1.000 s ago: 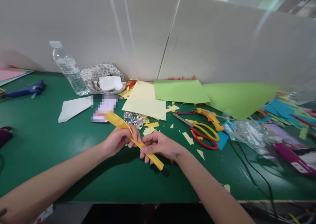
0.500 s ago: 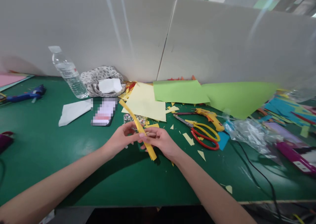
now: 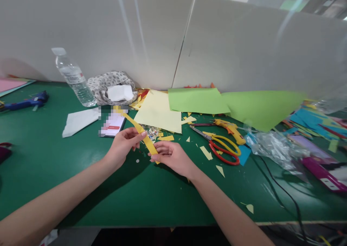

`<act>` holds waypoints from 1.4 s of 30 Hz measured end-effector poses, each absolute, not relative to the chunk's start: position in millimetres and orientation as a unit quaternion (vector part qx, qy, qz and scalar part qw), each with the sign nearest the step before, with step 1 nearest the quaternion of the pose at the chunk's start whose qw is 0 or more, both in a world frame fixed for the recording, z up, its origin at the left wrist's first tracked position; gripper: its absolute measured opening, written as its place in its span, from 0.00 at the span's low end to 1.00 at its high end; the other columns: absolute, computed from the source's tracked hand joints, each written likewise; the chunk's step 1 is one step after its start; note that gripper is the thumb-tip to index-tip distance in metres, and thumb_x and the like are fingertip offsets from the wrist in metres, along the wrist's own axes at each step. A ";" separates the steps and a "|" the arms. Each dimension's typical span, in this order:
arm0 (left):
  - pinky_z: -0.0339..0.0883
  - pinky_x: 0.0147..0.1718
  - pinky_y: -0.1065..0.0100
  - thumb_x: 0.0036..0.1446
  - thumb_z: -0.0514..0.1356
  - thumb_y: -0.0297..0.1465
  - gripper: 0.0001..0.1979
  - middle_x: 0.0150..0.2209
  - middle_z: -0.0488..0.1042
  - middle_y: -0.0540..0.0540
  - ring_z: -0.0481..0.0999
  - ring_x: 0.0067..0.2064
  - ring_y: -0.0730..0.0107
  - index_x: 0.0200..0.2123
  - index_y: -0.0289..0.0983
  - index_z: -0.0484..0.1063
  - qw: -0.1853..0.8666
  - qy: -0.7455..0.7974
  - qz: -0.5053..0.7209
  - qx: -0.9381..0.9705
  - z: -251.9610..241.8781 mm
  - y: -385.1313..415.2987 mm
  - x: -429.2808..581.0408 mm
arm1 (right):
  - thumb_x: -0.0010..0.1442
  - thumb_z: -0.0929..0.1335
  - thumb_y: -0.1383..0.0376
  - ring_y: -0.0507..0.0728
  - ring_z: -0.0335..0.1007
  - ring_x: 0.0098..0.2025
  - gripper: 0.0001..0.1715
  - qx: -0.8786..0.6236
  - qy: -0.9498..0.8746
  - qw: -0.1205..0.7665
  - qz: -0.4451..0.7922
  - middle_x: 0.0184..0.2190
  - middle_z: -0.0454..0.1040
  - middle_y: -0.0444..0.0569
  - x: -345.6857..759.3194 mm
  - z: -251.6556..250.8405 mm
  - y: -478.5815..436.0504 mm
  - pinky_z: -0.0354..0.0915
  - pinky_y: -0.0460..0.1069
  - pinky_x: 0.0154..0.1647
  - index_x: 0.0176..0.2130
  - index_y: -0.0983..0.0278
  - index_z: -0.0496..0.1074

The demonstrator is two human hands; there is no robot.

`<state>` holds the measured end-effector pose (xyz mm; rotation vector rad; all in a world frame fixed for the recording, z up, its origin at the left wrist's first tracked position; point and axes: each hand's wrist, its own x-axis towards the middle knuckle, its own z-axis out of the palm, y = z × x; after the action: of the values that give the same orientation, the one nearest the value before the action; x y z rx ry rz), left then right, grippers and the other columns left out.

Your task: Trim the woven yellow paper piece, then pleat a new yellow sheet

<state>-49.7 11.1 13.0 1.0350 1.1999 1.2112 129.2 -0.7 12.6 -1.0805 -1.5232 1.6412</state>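
Observation:
A long yellow paper strip [image 3: 148, 142] slants between my hands above the green table [image 3: 114, 199]. My left hand [image 3: 126, 142] pinches it near the middle, thumb on top. At its lower end, my right hand [image 3: 169, 155] grips it between thumb and fingers. The strip's upper end reaches over the edge of a phone [image 3: 112, 125]. Behind my hands lie a pale yellow sheet [image 3: 161, 112] and a small heap of shiny bits [image 3: 152, 131]. Scissors [image 3: 223, 145] with one red and one yellow handle rest to the right.
A yellow glue gun [image 3: 230, 129] lies behind the scissors, its cable trailing right. Green sheets [image 3: 199, 100], paper scraps [image 3: 206, 152] and a clear plastic bag [image 3: 279, 148] lie right. A leaning water bottle [image 3: 74, 80], patterned cloth pouch [image 3: 111, 81] and blue tool [image 3: 25, 103] are left.
The strip has shifted up and left, its top end now over the phone. My left hand moved slightly left and my right hand toward the lower end, so they are farther apart.

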 end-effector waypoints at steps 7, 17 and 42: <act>0.52 0.15 0.77 0.43 0.67 0.37 0.14 0.17 0.64 0.56 0.61 0.16 0.83 0.25 0.35 0.67 0.554 0.498 0.506 0.435 10.4 9.0 -47.9 | 0.42 0.74 0.58 0.54 0.74 0.26 0.21 -0.413 -0.548 0.321 0.652 0.29 0.76 0.48 128.0 14.2 -3.3 0.69 0.47 0.25 0.33 0.65 0.68; 0.56 0.15 0.76 0.40 0.67 0.36 0.14 0.18 0.65 0.54 0.61 0.17 0.81 0.20 0.35 0.66 0.589 0.474 0.361 0.546 10.7 -0.6 -42.7 | 0.44 0.73 0.57 0.54 0.70 0.36 0.22 -0.412 -0.575 0.384 0.593 0.36 0.74 0.48 132.5 13.8 1.6 0.68 0.49 0.34 0.39 0.63 0.72; 0.68 0.28 0.73 0.60 0.53 0.28 0.10 0.36 0.78 0.48 0.77 0.34 0.70 0.41 0.39 0.74 -0.144 0.383 0.312 0.857 9.4 -5.0 -61.0 | 0.39 0.74 0.66 0.57 0.72 0.36 0.19 -0.430 -0.431 0.483 0.629 0.35 0.75 0.49 137.6 23.3 2.5 0.70 0.51 0.34 0.35 0.65 0.74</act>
<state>-61.0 -5.0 9.4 2.9726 1.3266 1.0828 137.6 2.5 23.3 -1.0472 -1.0504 1.5325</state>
